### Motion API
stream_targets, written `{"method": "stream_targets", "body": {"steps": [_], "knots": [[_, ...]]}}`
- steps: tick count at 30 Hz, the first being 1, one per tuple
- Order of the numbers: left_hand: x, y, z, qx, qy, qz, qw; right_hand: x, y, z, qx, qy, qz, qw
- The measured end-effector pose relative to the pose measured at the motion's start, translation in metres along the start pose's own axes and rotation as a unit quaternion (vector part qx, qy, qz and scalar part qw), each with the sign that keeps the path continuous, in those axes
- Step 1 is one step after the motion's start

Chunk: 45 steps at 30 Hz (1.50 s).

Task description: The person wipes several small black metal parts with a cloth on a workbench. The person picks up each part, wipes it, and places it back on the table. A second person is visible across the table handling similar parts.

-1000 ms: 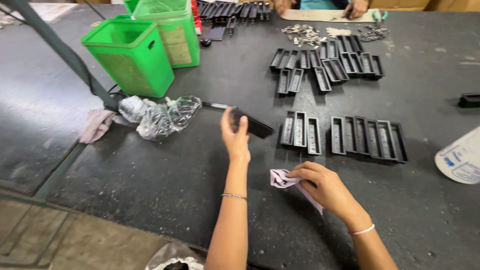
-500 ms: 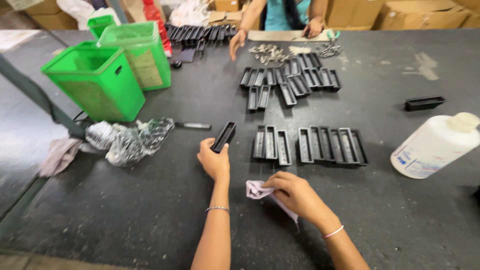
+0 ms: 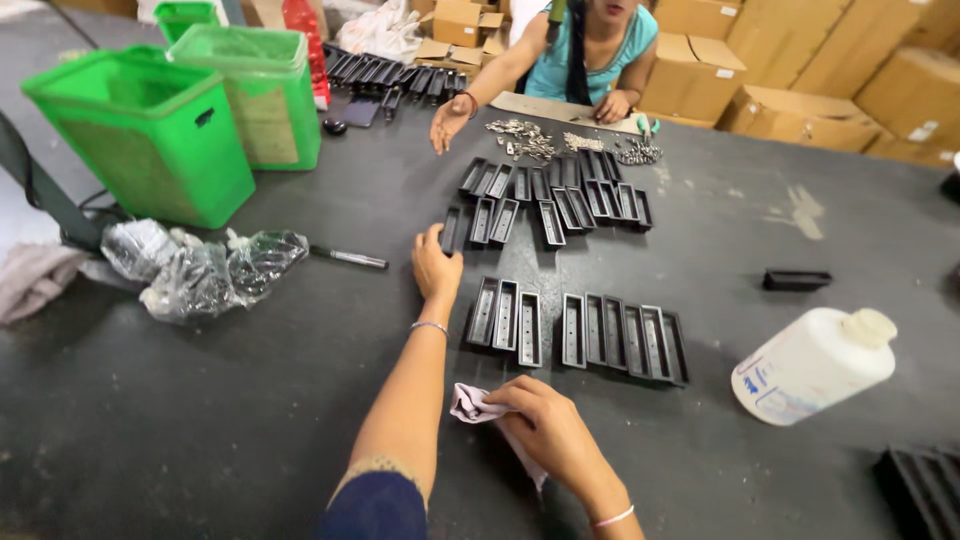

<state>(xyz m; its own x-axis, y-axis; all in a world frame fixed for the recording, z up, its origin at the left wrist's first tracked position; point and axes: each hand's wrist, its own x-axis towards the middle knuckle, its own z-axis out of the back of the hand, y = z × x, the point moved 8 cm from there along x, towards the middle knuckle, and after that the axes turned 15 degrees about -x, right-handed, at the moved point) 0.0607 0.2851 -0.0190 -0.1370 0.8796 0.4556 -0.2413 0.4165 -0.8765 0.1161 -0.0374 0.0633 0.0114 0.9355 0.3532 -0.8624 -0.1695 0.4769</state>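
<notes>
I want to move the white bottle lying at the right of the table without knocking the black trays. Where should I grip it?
Grip the white bottle around its broad middle, coming down from above. It lies on its side with its cap toward the upper right, so the long flanks are exposed, and the row of black trays sits apart to its left.

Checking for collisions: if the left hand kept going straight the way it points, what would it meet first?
The left hand already seems to touch a black tray piece; beyond lies the far tray cluster, though depth is unclear.

Two green bins (image 3: pixel 150 140), one bottle (image 3: pixel 812 362)
</notes>
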Motion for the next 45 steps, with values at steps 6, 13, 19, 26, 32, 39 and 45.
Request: {"method": "stream_targets", "body": {"steps": [6,13,19,26,32,39,45], "knots": [[0.015,-0.006,-0.027,-0.043,0.063,-0.047,0.996,0.002,0.000,0.001,-0.018,0.019,-0.027,0.999],[0.023,-0.004,-0.042,-0.056,0.142,-0.072,0.986,0.000,0.006,0.001,-0.020,0.022,-0.007,1.000],[0.025,-0.005,-0.050,-0.077,0.188,-0.099,0.974,0.001,0.007,0.000,-0.023,0.030,-0.002,0.999],[0.026,-0.004,-0.068,-0.090,0.238,-0.099,0.962,0.000,0.006,0.000,-0.022,0.038,-0.022,0.999],[0.027,0.001,-0.084,-0.072,0.264,-0.092,0.958,0.000,0.005,0.002,-0.033,0.040,-0.035,0.998],[0.015,-0.007,-0.081,-0.065,0.275,-0.158,0.946,-0.002,0.009,0.005,-0.031,0.023,0.000,0.999],[0.014,-0.041,-0.078,-0.021,0.230,-0.248,0.941,0.000,0.001,0.008,-0.012,0.005,0.001,1.000]]}}
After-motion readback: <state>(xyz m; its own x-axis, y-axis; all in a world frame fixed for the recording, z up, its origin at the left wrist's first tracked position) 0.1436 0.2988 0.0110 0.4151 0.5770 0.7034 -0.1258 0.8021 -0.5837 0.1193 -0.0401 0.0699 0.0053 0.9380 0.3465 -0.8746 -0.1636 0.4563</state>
